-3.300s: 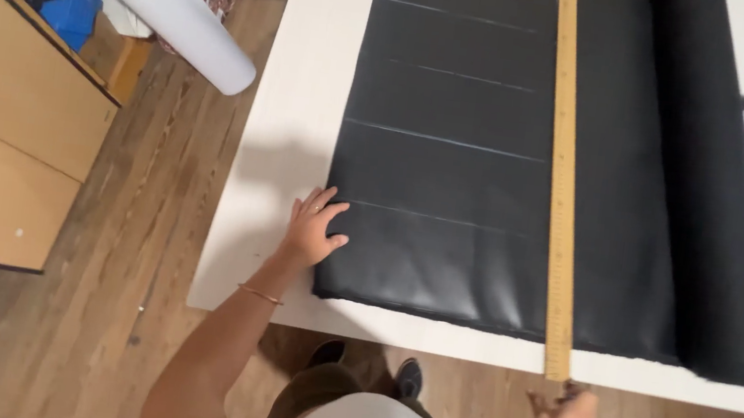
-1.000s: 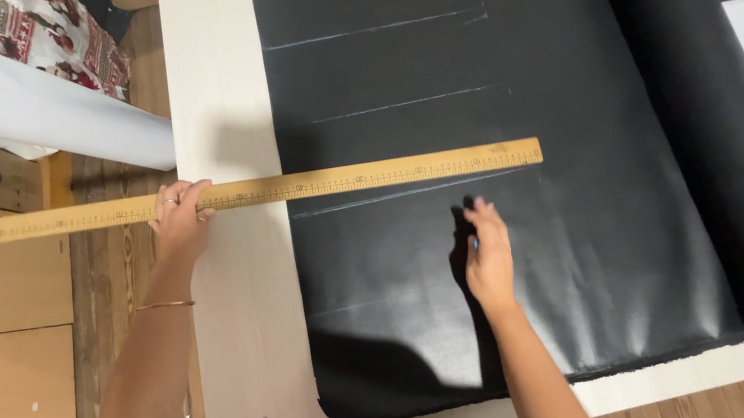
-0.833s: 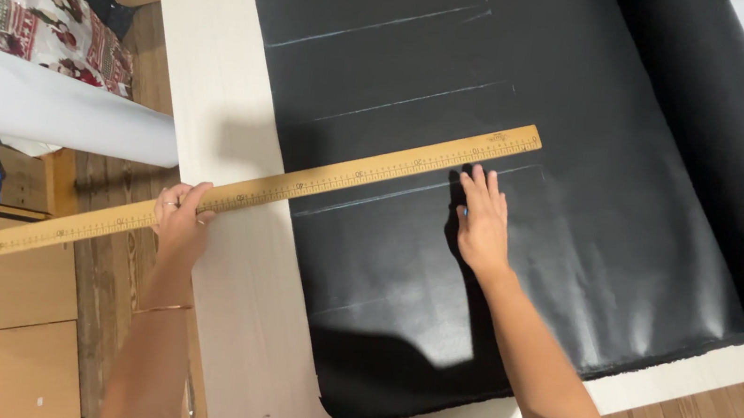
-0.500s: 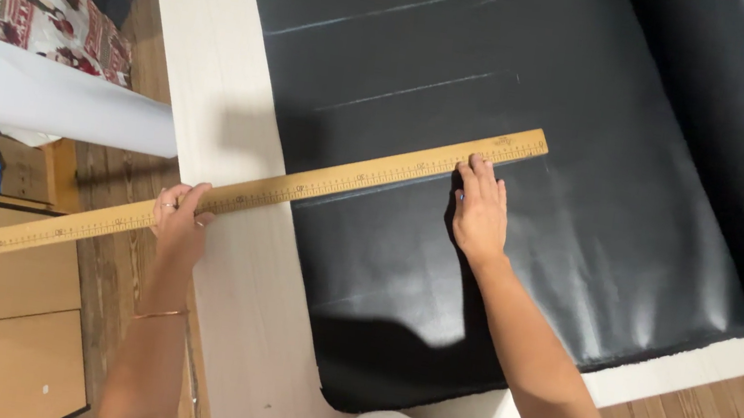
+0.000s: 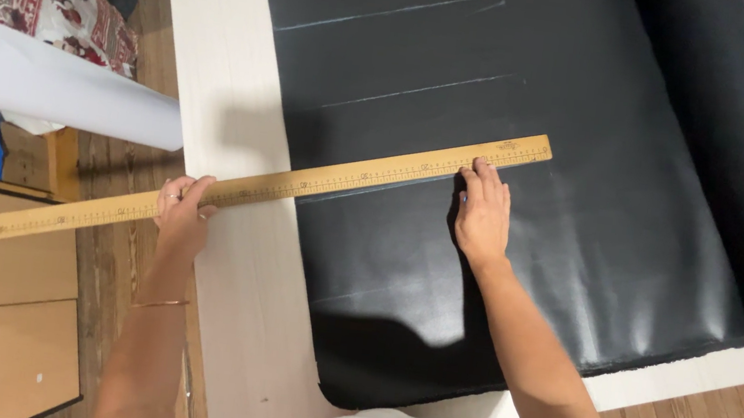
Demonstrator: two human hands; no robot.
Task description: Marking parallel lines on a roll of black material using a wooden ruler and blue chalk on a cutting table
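On the white table (image 5: 217, 313): long yellow wooden ruler (image 5: 299, 188) lies slantwise across the black chalk-lined leather sheet (image 5: 538, 88), overhanging the table's left edge | left hand (image 5: 182, 219) grips ruler, fingers curled | right hand (image 5: 483, 215) open, flat on sheet, fingertips seemingly touching ruler's edge.

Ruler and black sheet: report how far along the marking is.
Done: several pale lines already cross the black sheet. In hand: the ruler lies slantwise over it, left hand gripping it off the table edge, right hand pressing its far end flat, with no marker visible in it. Left: the sheet nearer the person shows only a faint line.
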